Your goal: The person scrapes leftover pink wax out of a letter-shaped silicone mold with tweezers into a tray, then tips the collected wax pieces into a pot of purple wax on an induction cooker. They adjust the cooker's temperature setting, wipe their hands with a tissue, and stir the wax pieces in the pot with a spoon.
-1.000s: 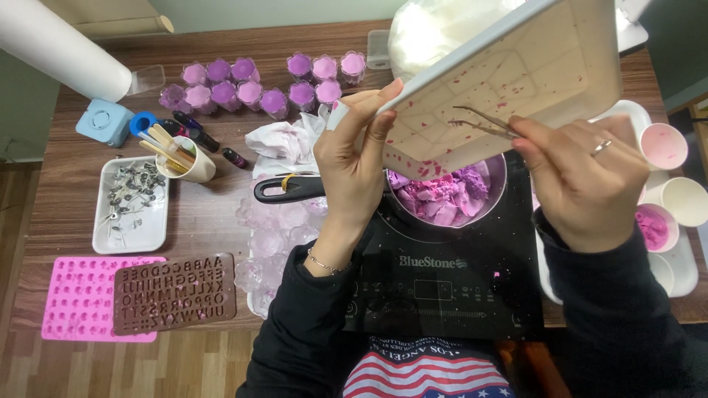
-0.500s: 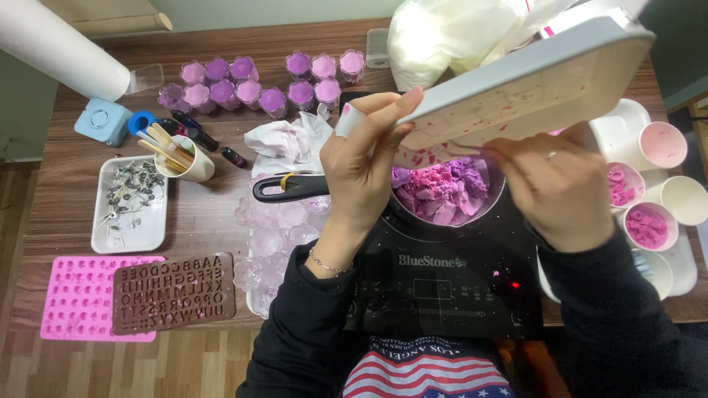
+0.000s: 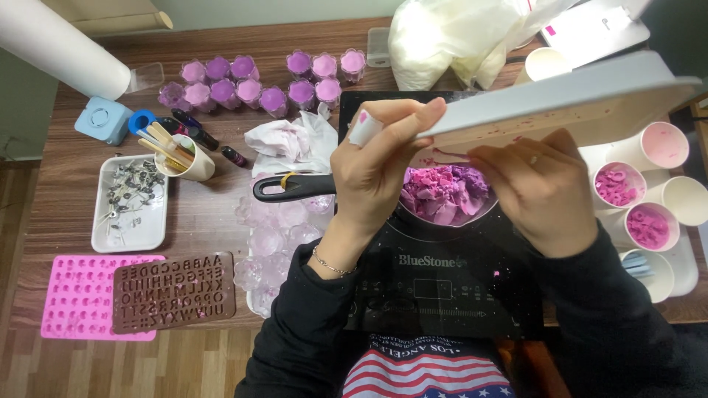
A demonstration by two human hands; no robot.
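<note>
The left hand (image 3: 380, 166) has its fingers (image 3: 413, 116) curled shut around the near edge of a grey mould tray (image 3: 568, 99), tilted above the pan (image 3: 446, 195) of pink wax. The right hand (image 3: 542, 188) is bent under the tray; its grip is hidden.

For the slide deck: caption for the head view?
Both hands tilt a white mould tray over a pan of pink wax chunks.
</note>
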